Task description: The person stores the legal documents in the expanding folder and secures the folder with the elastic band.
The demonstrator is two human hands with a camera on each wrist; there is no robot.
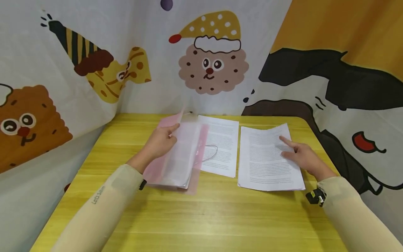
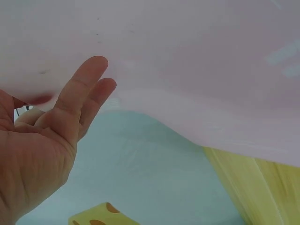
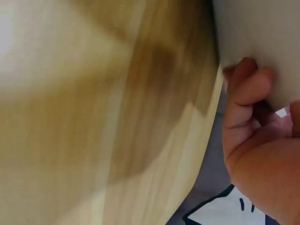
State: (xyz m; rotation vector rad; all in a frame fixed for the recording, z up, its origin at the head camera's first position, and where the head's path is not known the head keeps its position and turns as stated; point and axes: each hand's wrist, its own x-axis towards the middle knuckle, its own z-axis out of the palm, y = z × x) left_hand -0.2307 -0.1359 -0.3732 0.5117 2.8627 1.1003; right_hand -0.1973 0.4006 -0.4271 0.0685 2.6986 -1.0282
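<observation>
A pink translucent folder (image 1: 199,175) with clear inner sleeves stands partly open left of centre in the head view. My left hand (image 1: 162,141) pinches its raised left cover; in the left wrist view the fingers (image 2: 75,93) lie behind the cover, and a reddish blur shows through it. My right hand (image 1: 300,155) grips the right edge of a stack of printed paper (image 1: 264,161). In the right wrist view its curled fingers (image 3: 248,93) reach beneath the stack. Another printed sheet (image 1: 223,140) lies between folder and stack, partly covered by the folder.
A thin cord loop (image 1: 216,150) from the folder's side lies over the middle sheet. All of it rests on a yellow wood-grain table (image 1: 214,217). A cartoon-printed curtain (image 1: 151,98) hangs behind the table and at both sides.
</observation>
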